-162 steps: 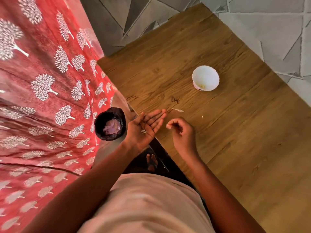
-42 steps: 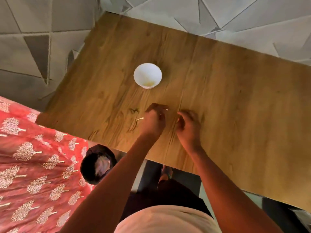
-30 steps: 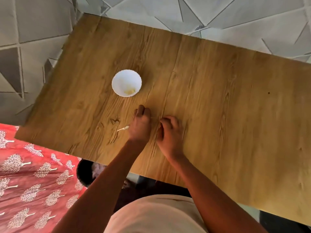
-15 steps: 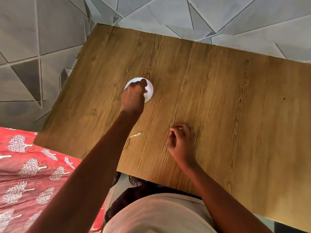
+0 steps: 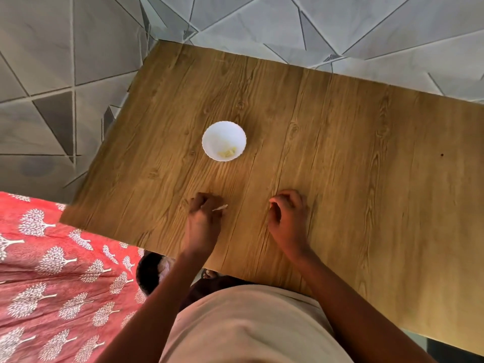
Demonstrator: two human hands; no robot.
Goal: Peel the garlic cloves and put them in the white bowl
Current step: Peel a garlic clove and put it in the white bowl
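Spanning most of the view, a wood-grain worktop is seen set on a grey floor tiled in triangles. A red cloth printed with white trees is spread below and to the left of the worktop's near-left corner. A pale-clothed lap is visible at the worktop's near edge, and a dark round container is partly seen just off that edge, between cloth and lap.

The left hand is rested on the worktop near its near edge, fingers curled; a thin pale sliver of garlic skin is seen at its fingertips, though whether it is pinched or merely lying beside them cannot be told. The right hand is rested on the worktop to the right of the left one, well apart from it, fingers curled inward; whether anything is held inside cannot be told.

The white bowl is stood on the worktop beyond the left hand, toward the worktop's middle. Peeled garlic cloves, pale yellow, are lying in its bottom.
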